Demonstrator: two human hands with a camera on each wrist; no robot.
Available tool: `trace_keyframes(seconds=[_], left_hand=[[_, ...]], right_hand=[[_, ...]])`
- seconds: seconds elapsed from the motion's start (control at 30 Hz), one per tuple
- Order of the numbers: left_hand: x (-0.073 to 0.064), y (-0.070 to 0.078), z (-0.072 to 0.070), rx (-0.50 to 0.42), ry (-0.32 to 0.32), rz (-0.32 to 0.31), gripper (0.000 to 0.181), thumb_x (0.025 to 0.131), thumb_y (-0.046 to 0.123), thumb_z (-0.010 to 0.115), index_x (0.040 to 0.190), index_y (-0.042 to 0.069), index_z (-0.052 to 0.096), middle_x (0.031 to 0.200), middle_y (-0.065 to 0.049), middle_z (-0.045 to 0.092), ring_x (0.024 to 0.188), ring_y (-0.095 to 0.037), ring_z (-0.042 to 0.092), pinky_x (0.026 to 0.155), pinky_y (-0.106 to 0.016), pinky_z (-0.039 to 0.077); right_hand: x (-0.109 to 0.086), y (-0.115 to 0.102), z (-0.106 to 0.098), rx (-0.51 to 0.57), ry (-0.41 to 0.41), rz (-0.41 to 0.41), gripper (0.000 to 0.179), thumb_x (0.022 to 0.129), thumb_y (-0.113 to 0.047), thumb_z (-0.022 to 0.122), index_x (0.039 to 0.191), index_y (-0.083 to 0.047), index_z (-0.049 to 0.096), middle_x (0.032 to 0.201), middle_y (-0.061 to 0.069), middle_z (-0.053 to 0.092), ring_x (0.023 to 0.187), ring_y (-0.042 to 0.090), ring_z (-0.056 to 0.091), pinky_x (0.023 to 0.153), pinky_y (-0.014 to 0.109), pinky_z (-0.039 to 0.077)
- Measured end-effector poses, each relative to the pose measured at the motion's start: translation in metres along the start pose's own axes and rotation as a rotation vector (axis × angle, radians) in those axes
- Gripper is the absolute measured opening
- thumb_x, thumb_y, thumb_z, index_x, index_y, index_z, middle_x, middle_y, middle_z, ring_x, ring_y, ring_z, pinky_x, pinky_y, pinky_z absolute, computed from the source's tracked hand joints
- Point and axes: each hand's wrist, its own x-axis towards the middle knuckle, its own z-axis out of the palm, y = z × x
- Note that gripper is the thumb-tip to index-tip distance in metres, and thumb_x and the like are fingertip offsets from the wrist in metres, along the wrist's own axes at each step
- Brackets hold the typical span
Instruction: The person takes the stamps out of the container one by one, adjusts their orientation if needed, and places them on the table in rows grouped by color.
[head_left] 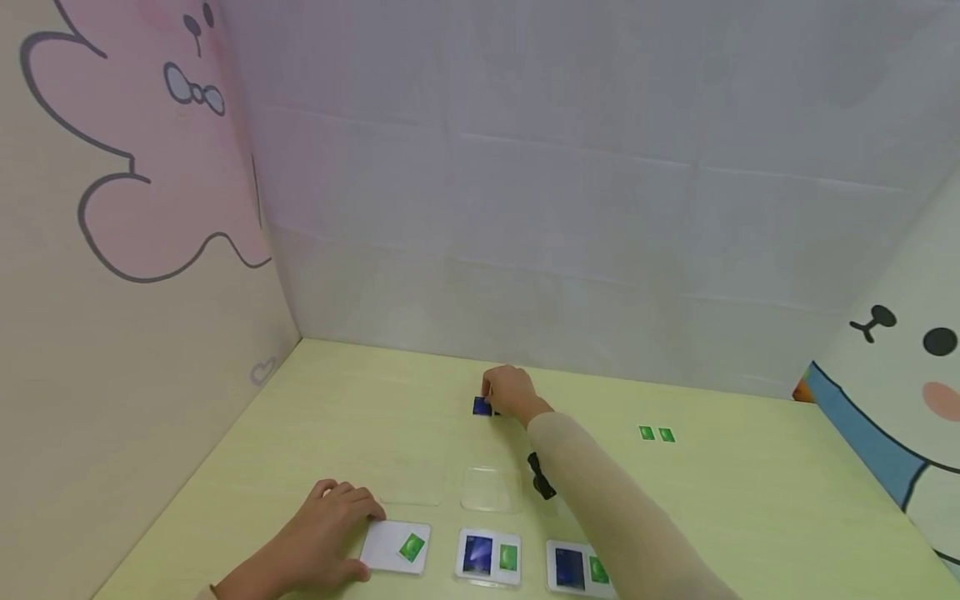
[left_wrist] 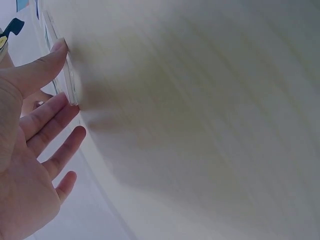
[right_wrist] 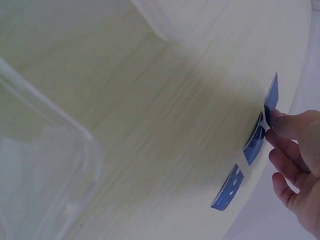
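Note:
At the front left, my left hand (head_left: pixel 330 529) holds a flat white-backed clear case (head_left: pixel 382 546) by its left end, thumb at one corner and fingertips at the other. A tilted green sticker (head_left: pixel 412 547) lies on that case. In the left wrist view the thumb (left_wrist: pixel 52 57) touches the case's thin edge (left_wrist: pixel 70 82), and the other fingers are loosely spread. Far back on the table, my right hand (head_left: pixel 510 390) pinches a small dark blue card (right_wrist: pixel 271 100) between thumb and finger, tilted up from the table. Below it lie two more blue cards, a nearer one (right_wrist: pixel 254 140) and another (right_wrist: pixel 228 187).
Two other cases, one in the middle (head_left: pixel 488 557) and one at right (head_left: pixel 577 568), each carry a blue and a green piece. Behind them lies a clear lid (head_left: pixel 490 488). Two green stickers (head_left: pixel 657 434) are at the back right. Walls enclose the table (head_left: pixel 360 400).

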Motion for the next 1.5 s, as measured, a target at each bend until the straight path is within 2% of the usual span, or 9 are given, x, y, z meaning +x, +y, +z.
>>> trace_keyframes(seconds=[0.33,0.6,0.87,1.2,1.5], left_hand=[[0.003,-0.002,0.0,-0.005,-0.006,-0.006,0.054,0.058,0.045,0.084,0.103,0.023,0.064,0.103,0.013,0.064,0.098,-0.013,0.055,0.091,-0.049,0.037],[0.004,-0.003,0.003,0.002,0.013,0.009,0.054,0.057,0.045,0.084,0.103,0.024,0.064,0.103,0.013,0.064,0.097,-0.013,0.055,0.09,-0.048,0.037],[0.009,-0.003,0.002,-0.003,-0.004,0.018,0.054,0.058,0.045,0.084,0.103,0.023,0.064,0.103,0.013,0.064,0.096,-0.013,0.055,0.09,-0.048,0.037],[0.011,-0.005,-0.001,-0.002,-0.01,0.006,0.053,0.059,0.044,0.084,0.102,0.022,0.064,0.103,0.011,0.064,0.097,-0.015,0.056,0.092,-0.05,0.037],[0.012,-0.007,-0.002,0.009,-0.007,0.0,0.052,0.058,0.043,0.084,0.102,0.022,0.064,0.102,0.011,0.064,0.097,-0.015,0.055,0.091,-0.05,0.037]], right_hand=[[0.001,0.001,-0.002,0.005,0.0,0.002,0.005,0.09,-0.016,0.065,0.09,-0.013,0.069,0.097,0.002,0.072,0.091,0.019,0.064,0.085,0.036,0.052],[0.002,0.004,0.0,-0.001,-0.005,0.01,0.005,0.089,-0.019,0.067,0.089,-0.014,0.069,0.095,0.001,0.071,0.09,0.018,0.064,0.084,0.035,0.052],[-0.003,0.008,-0.004,0.003,0.015,0.007,0.007,0.089,-0.021,0.068,0.09,-0.015,0.069,0.098,0.001,0.072,0.091,0.019,0.065,0.084,0.036,0.052],[-0.008,0.001,-0.012,-0.028,0.04,-0.067,0.01,0.088,-0.026,0.069,0.088,-0.016,0.068,0.09,-0.001,0.072,0.08,0.015,0.063,0.073,0.032,0.051],[-0.008,-0.007,-0.015,-0.017,0.008,-0.097,0.01,0.087,-0.026,0.071,0.086,-0.016,0.068,0.09,-0.002,0.071,0.079,0.013,0.061,0.073,0.03,0.049]])
